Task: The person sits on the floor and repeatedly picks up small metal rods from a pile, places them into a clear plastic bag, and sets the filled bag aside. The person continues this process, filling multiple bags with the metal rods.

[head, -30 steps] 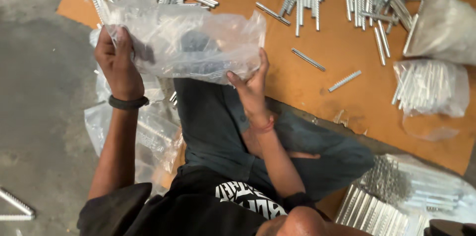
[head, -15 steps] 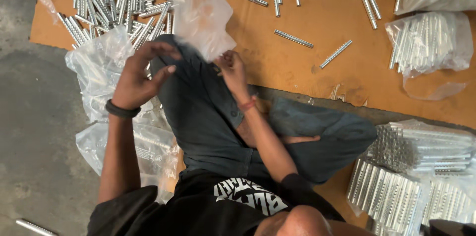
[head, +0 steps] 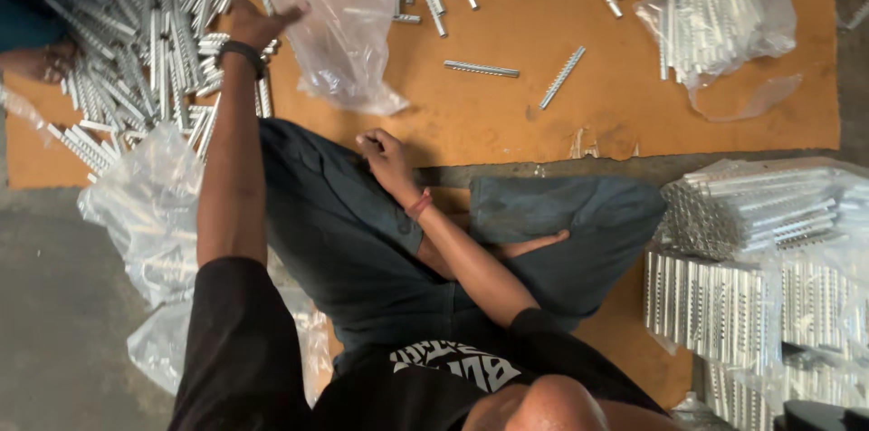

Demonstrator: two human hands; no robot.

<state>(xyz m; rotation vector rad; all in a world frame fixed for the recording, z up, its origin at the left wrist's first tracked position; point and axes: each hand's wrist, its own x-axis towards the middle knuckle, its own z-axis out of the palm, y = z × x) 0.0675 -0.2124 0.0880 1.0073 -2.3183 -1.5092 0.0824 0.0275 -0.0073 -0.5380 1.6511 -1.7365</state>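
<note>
Orange-brown board [head: 561,123] laid on a grey concrete floor [head: 63,340]; person sits cross-legged at its edge. Loose ribbed metal strips [head: 136,42] piled top-left, two singles [head: 561,76] lying mid-board. Filled clear bag of strips [head: 715,19] top-right; more bagged, stacked strips [head: 760,214] at right; crumpled bags [head: 149,205] by the left knee. Left hand [head: 258,22] stretched out over the pile, fingers spread, touching the edge of an empty clear bag [head: 344,14]; grip on it not clear. Right hand [head: 385,155] loosely curled, empty, resting on the knee. Versus half a second ago: both hands were together at the bag; now the right has let go and the left has reached outward.
</note>
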